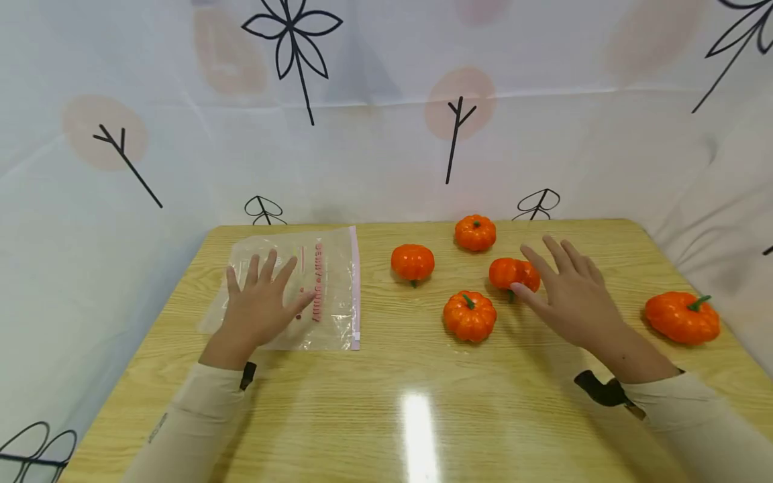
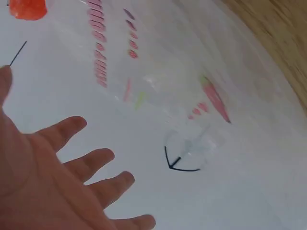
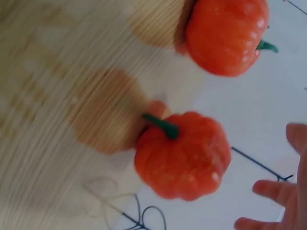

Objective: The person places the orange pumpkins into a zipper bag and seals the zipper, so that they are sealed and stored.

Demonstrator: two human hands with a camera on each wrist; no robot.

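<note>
My left hand, fingers spread, is over a clear zip bag with pink lettering and a pale purple zip edge. In the left wrist view the spread fingers of that hand hold nothing, and the printed bag lies beyond them. My right hand is spread above the table, also holding nothing. Its thumb overlaps a small orange pumpkin in the head view. Close to its left is another pumpkin with a green stem. The right wrist view shows two pumpkins beside the fingertips.
Further pumpkins sit on the wood-grain table: one left of centre, one near the back edge, and a wider one by the right edge. A white patterned cloth hangs behind the table.
</note>
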